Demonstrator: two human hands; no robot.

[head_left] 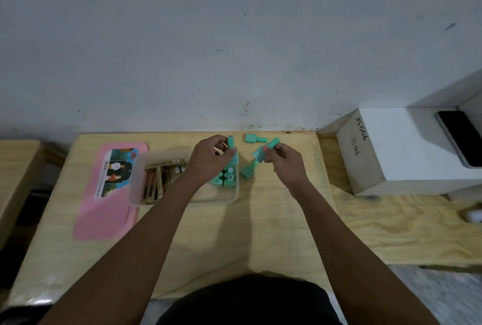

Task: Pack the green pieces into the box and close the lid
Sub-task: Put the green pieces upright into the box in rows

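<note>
A translucent box [135,183] stands on the wooden table, with several green pieces [226,178] upright in its right end. My left hand [208,160] hovers over that end, gripping a green piece [231,142] held upright. To the right, my right hand [284,163] holds another green piece [266,149] tilted above the table. One green piece [247,171] lies just outside the box's right wall. Another green piece [254,138] lies near the table's far edge. The pink lid [104,215] lies flat to the left of the box.
Brown and gold sticks [161,178] fill the left part of the box. A white cube-shaped box [407,147] with handwriting stands at the right, a dark phone [461,136] on top. A wall runs right behind the table. A second table [15,168] sits at the left.
</note>
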